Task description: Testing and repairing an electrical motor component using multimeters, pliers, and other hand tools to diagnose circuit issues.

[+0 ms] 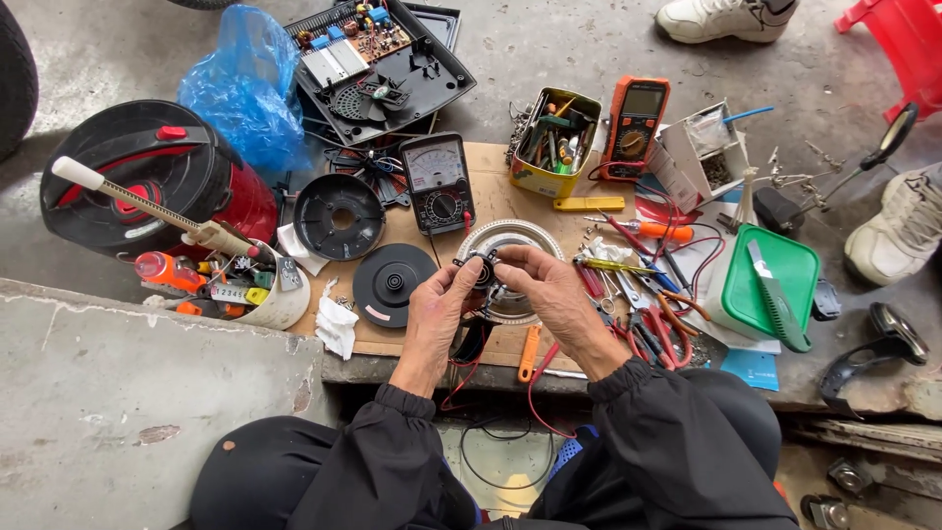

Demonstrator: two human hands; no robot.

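black small part [484, 267] pinched between left hand [437, 306] and right hand [551, 292], yellow tool box [551, 145] behind

Layout on the cardboard sheet [496, 196]: the round metal plate [510, 270] lies at centre, under both hands. Left of it lies the disc [394, 285]; behind the disc, the bowl-shaped cover [340, 216] and analogue meter [438, 183]. The tin of tools [554, 142] stands at the far edge, pliers [643, 329] at the right edge.

Orange multimeter's grey screen [643, 99] beside yellow tin [552, 147].
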